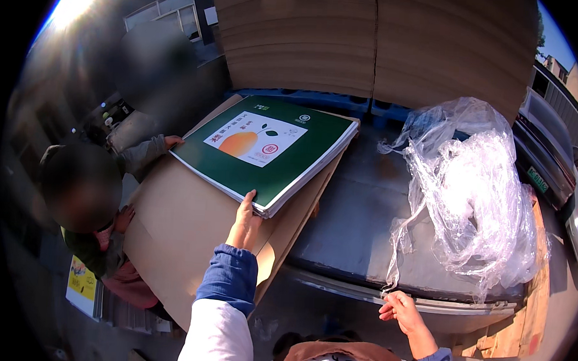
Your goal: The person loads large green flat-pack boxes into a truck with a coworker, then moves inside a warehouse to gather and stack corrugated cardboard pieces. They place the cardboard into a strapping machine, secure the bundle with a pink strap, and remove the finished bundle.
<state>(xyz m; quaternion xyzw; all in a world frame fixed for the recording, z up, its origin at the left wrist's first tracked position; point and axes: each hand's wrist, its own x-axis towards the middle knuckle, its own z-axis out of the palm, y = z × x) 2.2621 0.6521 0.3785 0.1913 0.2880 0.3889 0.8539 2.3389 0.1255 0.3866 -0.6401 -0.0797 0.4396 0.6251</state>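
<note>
A stack of green printed sheets (303, 152), its top one showing an orange fruit on a white panel, lies tilted on large brown cardboard sheets (171, 214). My left hand (243, 225) grips the near corner of the stack, thumb on top and fingers underneath. Lower right, my right hand (404, 312) has its fingers closed at the end of a thin tail of clear plastic film (475, 201). The rest of that film lies in a crumpled heap on a grey flat surface (349, 215). At the stack's far left corner is another person's hand (173, 141).
At the left a person in a green and pink garment (130, 283) leans by the cardboard, one hand on its edge. Tall brown cardboard stacks (295, 39) stand behind on blue pallets (299, 98). A wooden pallet (532, 307) and a parked dark car (542, 153) are at right.
</note>
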